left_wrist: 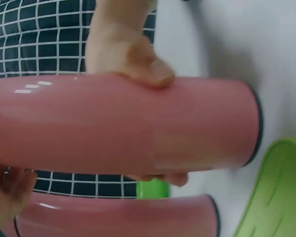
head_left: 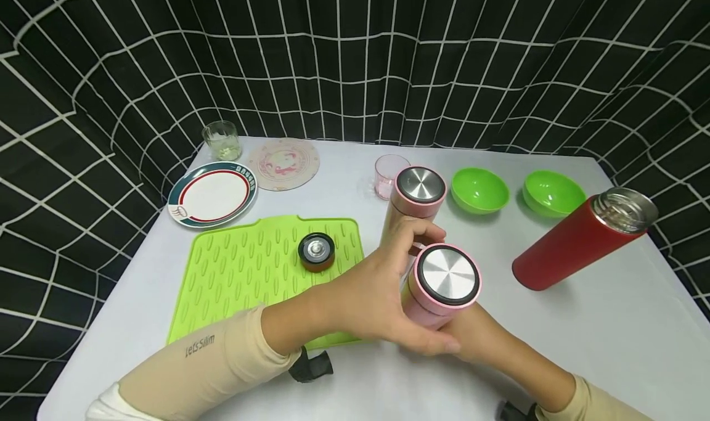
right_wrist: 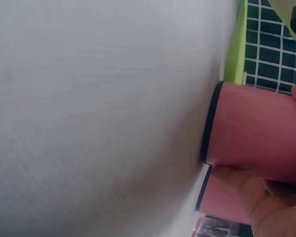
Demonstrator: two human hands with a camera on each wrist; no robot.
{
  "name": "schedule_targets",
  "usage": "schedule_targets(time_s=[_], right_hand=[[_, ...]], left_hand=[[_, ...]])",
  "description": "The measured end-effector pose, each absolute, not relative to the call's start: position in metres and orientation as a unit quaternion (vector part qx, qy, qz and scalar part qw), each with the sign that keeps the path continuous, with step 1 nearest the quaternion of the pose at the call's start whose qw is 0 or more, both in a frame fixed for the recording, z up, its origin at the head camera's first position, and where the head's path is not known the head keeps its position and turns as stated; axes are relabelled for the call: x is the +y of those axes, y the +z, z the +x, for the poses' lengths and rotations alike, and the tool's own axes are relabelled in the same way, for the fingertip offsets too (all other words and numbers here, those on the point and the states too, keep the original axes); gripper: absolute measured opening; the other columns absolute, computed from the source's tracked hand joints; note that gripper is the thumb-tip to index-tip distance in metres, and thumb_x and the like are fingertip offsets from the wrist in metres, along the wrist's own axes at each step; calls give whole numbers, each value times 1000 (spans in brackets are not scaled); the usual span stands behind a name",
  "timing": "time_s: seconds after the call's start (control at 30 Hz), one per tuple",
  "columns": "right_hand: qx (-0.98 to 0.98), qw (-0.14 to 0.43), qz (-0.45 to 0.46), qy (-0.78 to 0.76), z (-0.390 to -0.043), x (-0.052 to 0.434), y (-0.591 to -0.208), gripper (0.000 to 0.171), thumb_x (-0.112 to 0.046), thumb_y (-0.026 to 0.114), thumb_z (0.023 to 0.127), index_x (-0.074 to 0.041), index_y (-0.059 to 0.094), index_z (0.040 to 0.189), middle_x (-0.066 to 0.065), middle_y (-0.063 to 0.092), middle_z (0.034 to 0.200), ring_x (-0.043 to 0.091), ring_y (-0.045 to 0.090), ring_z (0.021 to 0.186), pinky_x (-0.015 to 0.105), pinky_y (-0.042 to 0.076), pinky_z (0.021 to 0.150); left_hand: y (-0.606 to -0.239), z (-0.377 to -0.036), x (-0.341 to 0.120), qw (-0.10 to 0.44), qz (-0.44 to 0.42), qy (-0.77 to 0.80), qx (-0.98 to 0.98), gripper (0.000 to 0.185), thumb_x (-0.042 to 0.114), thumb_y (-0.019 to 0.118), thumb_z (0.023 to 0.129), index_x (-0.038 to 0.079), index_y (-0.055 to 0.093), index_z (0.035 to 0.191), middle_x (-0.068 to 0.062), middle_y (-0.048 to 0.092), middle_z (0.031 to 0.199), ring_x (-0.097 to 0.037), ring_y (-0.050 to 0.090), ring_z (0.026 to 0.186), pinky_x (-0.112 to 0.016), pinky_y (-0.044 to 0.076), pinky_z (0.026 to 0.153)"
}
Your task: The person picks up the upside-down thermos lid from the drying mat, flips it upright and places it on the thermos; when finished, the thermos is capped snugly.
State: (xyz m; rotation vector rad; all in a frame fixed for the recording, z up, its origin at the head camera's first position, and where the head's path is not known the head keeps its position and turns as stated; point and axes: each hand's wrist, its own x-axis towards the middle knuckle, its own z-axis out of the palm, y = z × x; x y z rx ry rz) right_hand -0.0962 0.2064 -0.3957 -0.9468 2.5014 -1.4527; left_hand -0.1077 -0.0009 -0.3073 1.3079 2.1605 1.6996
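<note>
A pink thermos point(head_left: 449, 276) with a brushed-metal top stands upright between both hands. Its lower body is gripped by my right hand point(head_left: 481, 335); in the left wrist view that thumb lies along the pink side point(left_wrist: 197, 123). My left hand point(head_left: 371, 294) curves around the upper part from the left, its thumb stretched across the front and its fingers behind. The right wrist view shows the dark base ring point(right_wrist: 212, 123) close to the tabletop, with fingertips right at it. Just behind stands a second pink thermos point(head_left: 420, 193), its metal top on, partly hidden by my left fingers.
A red thermos point(head_left: 577, 242) with an uncovered mouth stands at right, near two green bowls point(head_left: 479, 190). A round dark-rimmed cap point(head_left: 317, 252) lies on the green mat point(head_left: 238, 279). Farther back are a rimmed plate point(head_left: 215, 193), a round pad point(head_left: 285, 164), a clear glass point(head_left: 222, 142) and a pink glass point(head_left: 388, 177).
</note>
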Motion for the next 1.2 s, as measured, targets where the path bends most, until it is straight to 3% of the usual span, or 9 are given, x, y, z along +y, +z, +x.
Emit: schedule_targets(time_s=[0.1,0.3,0.4,0.53,0.63,0.73,0.97,1.07,1.2], right_hand=[[805,58,-324,-493,-97,206,-395,51,-10,89,68,-18,58,107,-7,62,94,13,60,82,30,53,70],[786,78,-317,-525,-97,207,-397,56,-7,88,66,-22,58,111,-4,63,98,15,61,83,30,53,71],[773,87,-334,-532,-99,205,-401,48,-2,86,67,-21,59,102,-4,64,90,16,61,76,30,53,65],[774,64,-350,-524,-99,205,-403,50,-1,87,66,-18,59,104,-4,63,91,15,61,77,30,54,66],[777,78,-329,-531,-97,206,-401,55,-3,88,65,-18,59,109,-3,64,97,16,62,81,30,54,69],[761,113,-316,-555,-97,204,-399,48,-1,87,67,-19,61,103,0,65,93,18,62,80,31,54,68],[783,100,-305,-533,-95,204,-397,52,-11,89,68,-18,58,110,-2,64,99,17,62,86,30,53,73],[793,103,-292,-524,-93,205,-398,52,-12,90,67,-20,59,108,-4,64,98,17,61,85,30,53,72],[791,90,-311,-519,-94,204,-396,53,-11,89,68,-19,58,109,-4,64,96,17,61,84,30,53,72]], left_hand=[[-307,-110,2,40,420,555,717,79,18,85,71,11,42,136,3,51,129,-4,49,117,-25,40,102],[-308,-113,5,20,411,543,732,81,24,90,66,12,44,132,5,50,126,-4,50,112,-23,44,96],[-308,-114,5,16,410,552,726,75,19,87,68,12,47,131,6,56,118,-4,54,106,-23,45,94],[-306,-110,3,21,407,554,726,95,21,90,65,13,33,141,3,50,121,-6,50,111,-25,43,98],[-304,-105,3,-7,384,549,742,89,28,92,62,12,39,132,3,49,120,-6,50,107,-24,46,93],[-302,-105,0,-1,375,566,734,71,22,88,67,11,50,126,6,56,119,-5,55,105,-25,47,92],[-302,-105,2,-6,369,550,749,75,28,91,64,13,49,125,8,54,118,-4,53,105,-24,47,91],[-304,-109,2,25,384,564,731,67,20,88,67,14,56,125,10,61,112,-4,56,104,-24,47,92],[-302,-110,0,69,389,568,722,77,18,88,68,15,49,134,9,58,118,-5,55,108,-26,46,95]])
